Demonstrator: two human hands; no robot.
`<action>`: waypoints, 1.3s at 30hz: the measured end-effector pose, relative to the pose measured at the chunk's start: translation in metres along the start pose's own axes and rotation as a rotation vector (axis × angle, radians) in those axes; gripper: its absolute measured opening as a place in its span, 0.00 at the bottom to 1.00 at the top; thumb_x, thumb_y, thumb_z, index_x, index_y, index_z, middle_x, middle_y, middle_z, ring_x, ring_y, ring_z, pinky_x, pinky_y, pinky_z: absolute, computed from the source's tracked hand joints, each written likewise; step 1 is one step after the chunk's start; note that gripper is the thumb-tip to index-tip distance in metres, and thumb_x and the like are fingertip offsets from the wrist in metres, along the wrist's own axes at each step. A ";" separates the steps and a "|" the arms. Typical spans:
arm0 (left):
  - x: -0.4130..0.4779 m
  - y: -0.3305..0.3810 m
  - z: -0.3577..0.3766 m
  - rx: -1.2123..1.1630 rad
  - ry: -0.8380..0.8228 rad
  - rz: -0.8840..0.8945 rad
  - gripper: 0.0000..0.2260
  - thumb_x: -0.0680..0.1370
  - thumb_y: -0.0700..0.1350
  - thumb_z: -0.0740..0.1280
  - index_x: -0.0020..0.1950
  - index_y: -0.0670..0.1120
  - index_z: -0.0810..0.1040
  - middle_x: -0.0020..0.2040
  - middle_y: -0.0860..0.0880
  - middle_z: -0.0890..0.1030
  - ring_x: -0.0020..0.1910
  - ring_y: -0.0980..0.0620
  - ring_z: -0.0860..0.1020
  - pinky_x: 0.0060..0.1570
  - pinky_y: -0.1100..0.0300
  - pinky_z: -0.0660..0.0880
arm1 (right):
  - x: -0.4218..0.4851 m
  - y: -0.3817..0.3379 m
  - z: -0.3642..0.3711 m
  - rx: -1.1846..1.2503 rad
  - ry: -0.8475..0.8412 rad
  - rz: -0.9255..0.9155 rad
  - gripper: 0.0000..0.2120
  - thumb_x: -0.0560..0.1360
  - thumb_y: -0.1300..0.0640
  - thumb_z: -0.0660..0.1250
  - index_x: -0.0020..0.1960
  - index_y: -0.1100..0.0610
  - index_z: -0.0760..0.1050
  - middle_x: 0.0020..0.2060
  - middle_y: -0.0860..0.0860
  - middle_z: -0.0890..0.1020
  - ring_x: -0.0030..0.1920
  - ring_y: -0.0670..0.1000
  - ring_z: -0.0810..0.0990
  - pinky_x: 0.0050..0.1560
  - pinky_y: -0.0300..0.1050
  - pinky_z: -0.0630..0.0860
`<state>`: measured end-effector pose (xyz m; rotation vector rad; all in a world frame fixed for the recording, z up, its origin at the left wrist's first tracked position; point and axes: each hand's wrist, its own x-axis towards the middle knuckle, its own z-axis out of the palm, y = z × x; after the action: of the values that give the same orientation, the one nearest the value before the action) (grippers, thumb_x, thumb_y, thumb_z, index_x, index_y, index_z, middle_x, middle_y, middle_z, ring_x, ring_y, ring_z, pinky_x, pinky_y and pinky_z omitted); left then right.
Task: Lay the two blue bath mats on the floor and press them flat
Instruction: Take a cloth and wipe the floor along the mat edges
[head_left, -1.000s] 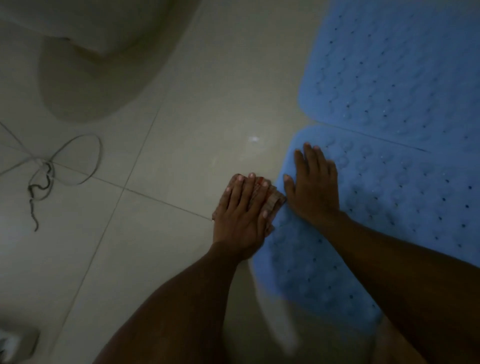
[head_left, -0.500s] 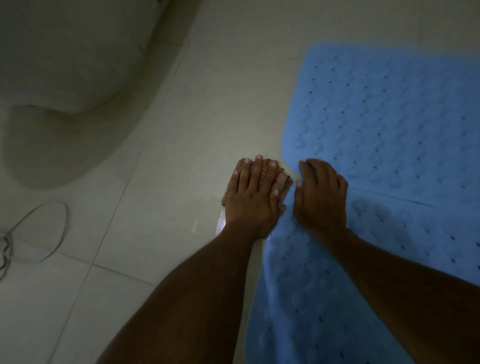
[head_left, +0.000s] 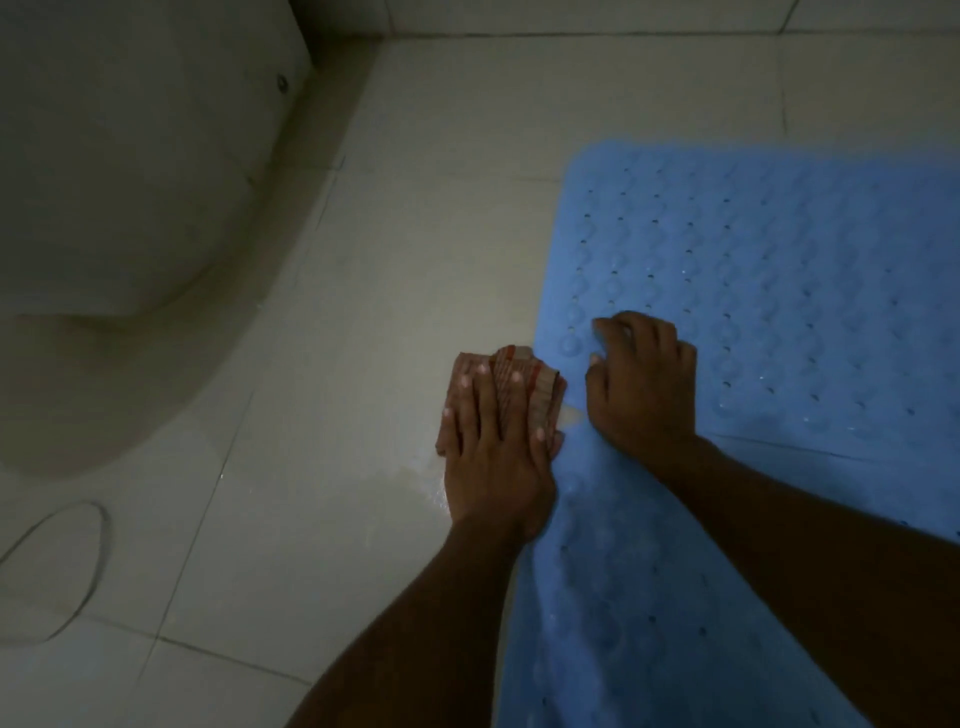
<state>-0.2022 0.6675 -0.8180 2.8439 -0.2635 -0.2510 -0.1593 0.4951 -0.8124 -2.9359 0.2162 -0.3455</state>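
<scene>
- Since the earlier frames both hands have travelled up along the mats' left edge: the right hand (head_left: 644, 384), which lay on the near mat (head_left: 675, 613), now rests on the far mat (head_left: 779, 291), and the left hand (head_left: 493, 447) with its cloth has slid forward over the tiles.
- Head view, left side: the left hand lies palm down on a folded reddish striped cloth (head_left: 524, 384), fingers straight and slightly spread, pressing it onto the floor (head_left: 363, 364) just beside the mats' edge. A wet, shiny streak shows on the tile near the wrist.
- Head view, right side: the right hand sits on the left border of the far mat, fingers curled and close together, tips down on the bumpy surface; it grips nothing.
- Both blue mats lie on the pale tiled floor at the right of the picture. Their edges meet along a seam that runs right from just below the right hand; which one lies on top there I cannot tell.
- The near mat's left edge looks blurred and slightly raised beside the left forearm.
- A pale rounded fixture (head_left: 130, 182) fills the upper left, and a thin looped cord (head_left: 98, 551) lies on the tiles at lower left.
</scene>
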 end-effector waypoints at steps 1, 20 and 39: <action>0.004 0.002 0.003 -0.017 0.002 -0.020 0.30 0.81 0.59 0.35 0.83 0.52 0.39 0.83 0.46 0.38 0.81 0.45 0.34 0.77 0.47 0.32 | 0.011 0.005 0.002 -0.011 -0.017 -0.004 0.21 0.74 0.51 0.63 0.66 0.53 0.73 0.64 0.54 0.76 0.64 0.60 0.73 0.57 0.55 0.68; 0.189 0.024 -0.022 0.043 -0.091 -0.084 0.34 0.77 0.62 0.36 0.83 0.54 0.37 0.83 0.44 0.35 0.81 0.42 0.34 0.77 0.43 0.34 | 0.119 0.060 0.045 -0.054 -0.055 0.012 0.31 0.80 0.37 0.51 0.78 0.50 0.63 0.80 0.55 0.61 0.80 0.60 0.56 0.75 0.68 0.51; 0.224 0.050 -0.042 -0.008 -0.207 -0.280 0.28 0.85 0.57 0.45 0.80 0.56 0.33 0.83 0.46 0.34 0.80 0.42 0.31 0.77 0.44 0.33 | 0.130 0.056 0.021 -0.002 -0.222 0.062 0.33 0.77 0.38 0.55 0.79 0.50 0.62 0.80 0.54 0.60 0.81 0.60 0.53 0.75 0.69 0.51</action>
<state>0.0149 0.5857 -0.7970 2.8413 0.0985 -0.6029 -0.0360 0.4228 -0.8152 -2.9306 0.2753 -0.0100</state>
